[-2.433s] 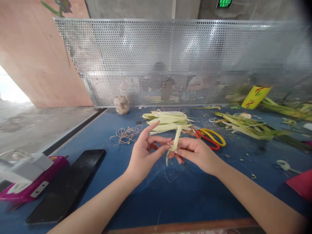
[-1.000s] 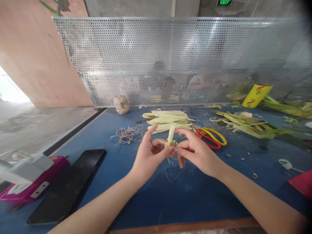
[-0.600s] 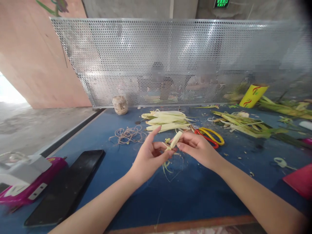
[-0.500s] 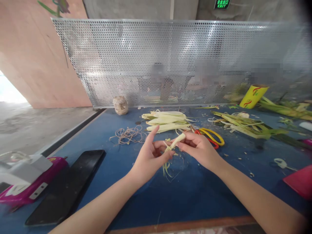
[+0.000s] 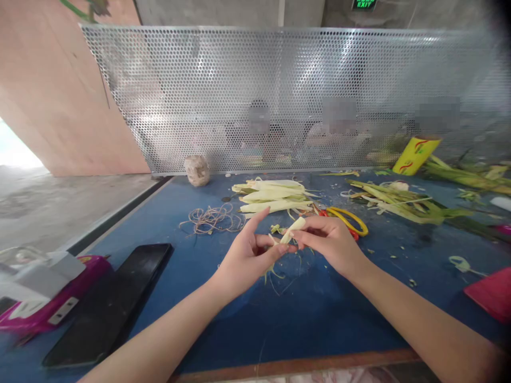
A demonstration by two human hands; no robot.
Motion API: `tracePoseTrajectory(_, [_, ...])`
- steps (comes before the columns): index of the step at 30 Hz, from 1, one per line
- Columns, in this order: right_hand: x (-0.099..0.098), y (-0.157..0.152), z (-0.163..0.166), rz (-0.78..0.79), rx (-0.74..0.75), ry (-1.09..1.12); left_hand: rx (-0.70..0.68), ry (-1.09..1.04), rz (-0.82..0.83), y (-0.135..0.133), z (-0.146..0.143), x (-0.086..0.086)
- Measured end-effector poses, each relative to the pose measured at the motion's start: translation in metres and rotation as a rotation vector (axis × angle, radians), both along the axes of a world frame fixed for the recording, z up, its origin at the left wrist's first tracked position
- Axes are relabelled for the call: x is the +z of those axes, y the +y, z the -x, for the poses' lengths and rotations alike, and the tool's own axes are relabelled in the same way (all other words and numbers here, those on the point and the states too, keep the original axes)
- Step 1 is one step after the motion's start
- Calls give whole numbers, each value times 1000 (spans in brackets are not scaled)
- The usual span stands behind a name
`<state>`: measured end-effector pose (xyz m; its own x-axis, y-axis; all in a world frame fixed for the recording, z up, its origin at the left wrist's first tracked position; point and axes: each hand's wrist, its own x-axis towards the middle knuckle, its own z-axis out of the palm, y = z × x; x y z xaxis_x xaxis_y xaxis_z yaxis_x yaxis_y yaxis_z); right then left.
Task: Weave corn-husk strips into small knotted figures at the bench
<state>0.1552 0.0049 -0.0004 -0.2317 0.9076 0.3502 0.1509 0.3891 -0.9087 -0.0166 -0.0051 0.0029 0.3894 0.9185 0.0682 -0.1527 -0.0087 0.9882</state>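
A short pale roll of corn husk is held slantwise between my two hands over the blue table. My left hand pinches its lower end with thumb and fingers, the index finger raised. My right hand grips the upper part, fingers closed on it. Thin shreds hang or lie just below; I cannot tell which. Beyond the hands lies a stack of pale husks. Scissors with yellow and red handles lie beside my right hand, their blades partly hidden.
Left of the hands are tangled twine, a black phone and a magenta power strip. A twine ball stands near the perforated metal screen. Rightward lie green husks, a yellow roll and a red object. People sit behind the screen.
My right hand has shifted slightly right and down, and its fingers have moved along the husk roll. Both hands still hold it. The view has tilted a little.
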Motion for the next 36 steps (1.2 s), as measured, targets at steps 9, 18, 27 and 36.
tracePoseTrajectory(9, [-11,9,1,45,41,176,43,9,-54,0,0,0])
tracePoseTrajectory(18, [-13,6,13,258,169,144,196,175,-271,3,0,-3])
tracePoseTrajectory(27, [-11,5,10,283,134,151,226,106,-226,8,2,-5])
tracePoseTrajectory(36, [-15,3,13,197,175,-17,92,171,-442,5,-1,-15])
